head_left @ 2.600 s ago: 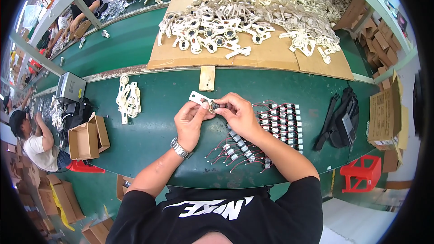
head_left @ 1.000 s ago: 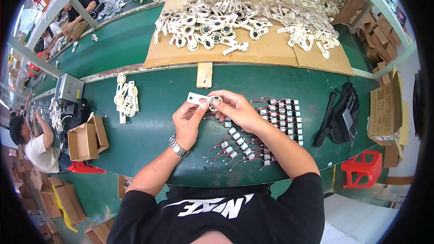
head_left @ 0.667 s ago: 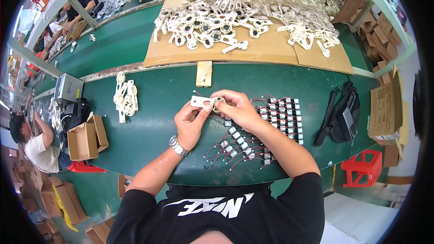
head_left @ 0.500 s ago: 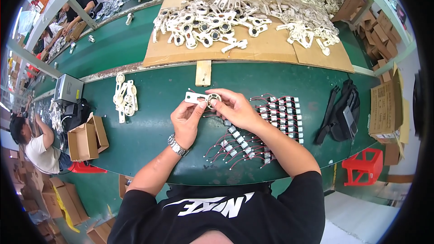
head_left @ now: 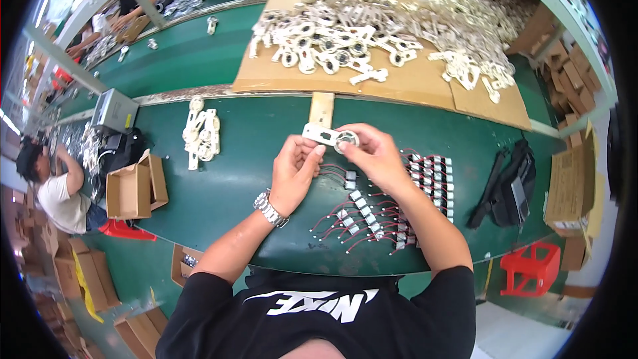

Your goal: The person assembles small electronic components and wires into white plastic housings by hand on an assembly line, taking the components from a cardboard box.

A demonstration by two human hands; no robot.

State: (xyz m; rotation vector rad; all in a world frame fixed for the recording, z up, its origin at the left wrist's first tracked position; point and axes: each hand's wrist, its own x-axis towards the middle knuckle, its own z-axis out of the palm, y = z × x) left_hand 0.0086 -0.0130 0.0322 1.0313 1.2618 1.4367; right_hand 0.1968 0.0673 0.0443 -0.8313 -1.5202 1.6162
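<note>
Between my hands is a cream-white plastic part (head_left: 320,134) with a flat slotted arm and a round ring end. My left hand (head_left: 297,165) is closed on its arm from below, with thumb and fingers pinching near the slot. The ring end is gripped by my right hand (head_left: 376,158), thumb laid over the ring and fingers behind it. Just below lies a small silver-and-black block with thin wires (head_left: 350,180); whether it connects to the held part I cannot tell. More such wired blocks (head_left: 428,183) are set in rows to the right.
Similar white parts (head_left: 201,134) lie left; a large pile (head_left: 332,33) covers cardboard (head_left: 425,83) across the bench. A wooden block (head_left: 322,108) sits ahead of my hands. A black bag (head_left: 508,186) and red stool (head_left: 530,268) are right, an open carton (head_left: 129,189) left. Other people work at left.
The view has shifted, so the bench appears farther right. My hands have brought the white part slightly farther away, near the wooden block, and its ring end now tilts lower. Both hands keep their hold.
</note>
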